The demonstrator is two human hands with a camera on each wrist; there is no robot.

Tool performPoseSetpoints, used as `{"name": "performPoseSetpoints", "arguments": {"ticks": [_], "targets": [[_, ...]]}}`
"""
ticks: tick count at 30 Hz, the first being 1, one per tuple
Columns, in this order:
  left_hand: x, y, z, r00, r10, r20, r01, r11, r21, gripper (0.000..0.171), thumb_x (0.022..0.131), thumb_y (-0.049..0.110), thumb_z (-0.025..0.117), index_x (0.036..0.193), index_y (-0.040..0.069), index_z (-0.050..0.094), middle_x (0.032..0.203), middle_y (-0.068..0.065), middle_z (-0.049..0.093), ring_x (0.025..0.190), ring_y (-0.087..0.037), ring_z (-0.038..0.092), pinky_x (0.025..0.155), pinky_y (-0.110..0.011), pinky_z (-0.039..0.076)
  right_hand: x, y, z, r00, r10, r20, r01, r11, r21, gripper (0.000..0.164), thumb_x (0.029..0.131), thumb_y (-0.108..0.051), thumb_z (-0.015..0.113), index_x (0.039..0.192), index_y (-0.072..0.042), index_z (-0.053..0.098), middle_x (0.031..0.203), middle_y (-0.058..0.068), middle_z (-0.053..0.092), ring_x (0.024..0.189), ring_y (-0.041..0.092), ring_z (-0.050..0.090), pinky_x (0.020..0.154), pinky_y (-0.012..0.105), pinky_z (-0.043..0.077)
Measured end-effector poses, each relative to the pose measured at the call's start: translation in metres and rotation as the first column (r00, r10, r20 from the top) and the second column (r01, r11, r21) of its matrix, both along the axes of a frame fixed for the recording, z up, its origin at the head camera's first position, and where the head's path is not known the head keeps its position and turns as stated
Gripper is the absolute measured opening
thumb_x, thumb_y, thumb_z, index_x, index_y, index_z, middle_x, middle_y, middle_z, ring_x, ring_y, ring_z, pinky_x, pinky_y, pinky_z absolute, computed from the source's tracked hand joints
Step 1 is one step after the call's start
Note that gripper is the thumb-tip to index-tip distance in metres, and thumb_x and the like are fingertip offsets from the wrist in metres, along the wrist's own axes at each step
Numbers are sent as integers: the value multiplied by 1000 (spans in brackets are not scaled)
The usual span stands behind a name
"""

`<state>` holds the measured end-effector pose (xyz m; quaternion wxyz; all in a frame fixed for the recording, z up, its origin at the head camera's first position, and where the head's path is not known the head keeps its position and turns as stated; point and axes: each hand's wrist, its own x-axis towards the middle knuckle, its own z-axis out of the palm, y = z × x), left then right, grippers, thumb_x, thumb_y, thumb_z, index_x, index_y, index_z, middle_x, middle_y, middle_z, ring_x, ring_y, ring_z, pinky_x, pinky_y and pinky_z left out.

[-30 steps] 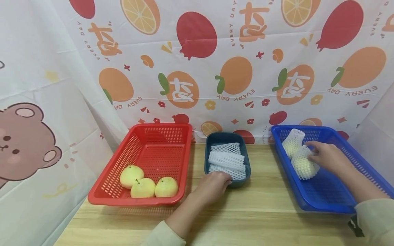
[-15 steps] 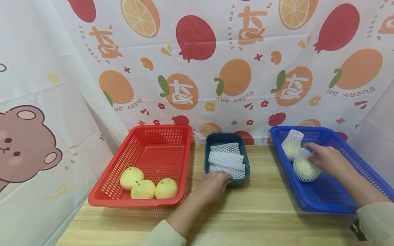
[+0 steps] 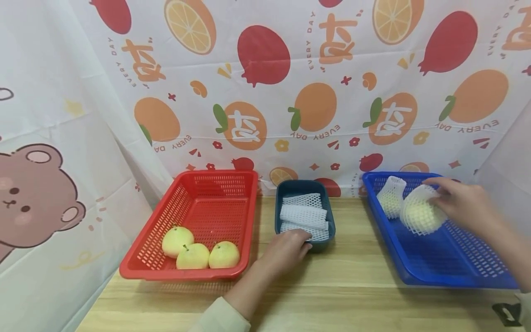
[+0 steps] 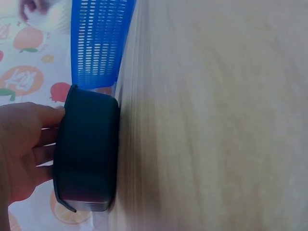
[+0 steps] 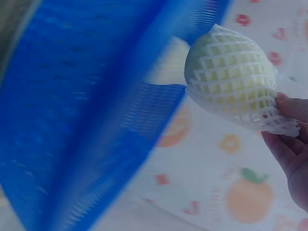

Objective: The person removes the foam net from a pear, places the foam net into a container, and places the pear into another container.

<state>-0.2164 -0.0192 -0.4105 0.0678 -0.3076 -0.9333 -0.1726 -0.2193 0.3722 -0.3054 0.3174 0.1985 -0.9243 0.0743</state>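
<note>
My right hand (image 3: 469, 203) pinches the gathered end of a white foam net around a pale yellow-green pear (image 3: 421, 214), holding it above the blue basket (image 3: 402, 263). In the right wrist view the netted pear (image 5: 233, 79) hangs clear of the basket wall. Another netted pear (image 3: 391, 203) lies in that basket's far left corner. My left hand (image 3: 286, 251) grips the near rim of a small dark green box (image 3: 327, 240), its fingers partly hidden behind the rim in the left wrist view. White foam nets (image 3: 304, 216) lie in the box.
On the left, a red basket (image 3: 186, 274) holds three bare pears (image 3: 192, 257) near its front. All the containers stand on a wooden table (image 3: 332, 295). A fruit-printed curtain (image 3: 269, 115) hangs close behind them. A small black object (image 3: 507, 314) is by the right sleeve.
My right hand has lifted the netted pear up and slightly right, off the blue basket's floor. My left hand has stayed at the green box, and the head view has tilted slightly.
</note>
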Motion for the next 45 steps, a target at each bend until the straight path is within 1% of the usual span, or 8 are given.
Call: {"name": "performPoseSetpoints", "arguments": {"ticks": [5, 8, 13, 18, 26, 34, 39, 45], "targets": [[7, -1, 8, 999, 1, -49, 0, 1000, 29, 37, 92, 32, 60, 124, 14, 60, 122, 2, 63, 112, -12, 58, 94, -30, 48, 20, -21, 32, 997, -12, -76, 13, 1000, 17, 48, 63, -4, 82, 109, -7, 66, 77, 21, 69, 61, 36, 65, 54, 47, 51], [12, -2, 13, 994, -12, -111, 19, 998, 66, 40, 92, 38, 59, 125, 15, 59, 124, 3, 62, 113, -11, 58, 95, -29, 47, 32, -36, 46, 996, 15, -93, -11, 999, 46, 52, 60, -7, 84, 109, -10, 67, 77, 16, 70, 60, 30, 64, 53, 35, 52], [25, -7, 20, 990, -27, -138, 49, 986, 158, 49, 88, 48, 59, 127, 18, 57, 126, 5, 60, 117, -10, 56, 96, -29, 47, 45, -64, 49, 977, 174, -124, -165, 983, 84, 57, 55, -8, 85, 108, -17, 68, 74, -2, 69, 59, 12, 60, 54, 17, 46], [38, -12, 24, 996, -40, -79, 57, 972, 228, 62, 85, 57, 58, 134, 21, 50, 134, 5, 54, 124, -11, 50, 98, -32, 45, 55, -97, 35, 957, 290, -22, -289, 957, 17, 58, 58, -6, 85, 111, -23, 67, 85, -9, 69, 68, 3, 60, 64, 9, 47], [53, -17, 27, 994, -71, 84, 40, 944, 327, 70, 81, 62, 59, 138, 24, 46, 138, 7, 50, 127, -12, 47, 101, -36, 43, 63, -137, 1, 891, 448, 69, -440, 892, -106, 53, 64, -4, 82, 111, -22, 66, 99, -8, 71, 81, 7, 68, 72, 8, 48], [56, -22, 22, 991, -108, 77, 74, 931, 357, 67, 81, 57, 62, 135, 21, 49, 135, 5, 53, 127, -12, 47, 102, -33, 42, 59, -171, -40, 808, 587, 53, -565, 797, -214, 51, 65, -2, 81, 111, -17, 66, 96, -5, 70, 77, 3, 64, 70, 9, 48], [53, -24, 19, 990, -133, 55, 101, 917, 386, 58, 84, 50, 63, 132, 18, 53, 131, 5, 57, 122, -10, 51, 98, -29, 45, 58, -189, -56, 812, 573, 115, -531, 806, -262, 46, 69, -4, 80, 111, -17, 67, 90, -12, 67, 74, -2, 58, 65, 10, 47], [50, -27, 15, 986, -155, 66, 112, 896, 429, 43, 89, 40, 61, 129, 23, 56, 124, 8, 61, 113, -6, 57, 91, -22, 48, 53, -205, -67, 814, 547, 194, -486, 826, -287, 42, 75, -7, 77, 113, -21, 65, 87, -14, 65, 72, -3, 54, 63, 16, 49]]}}
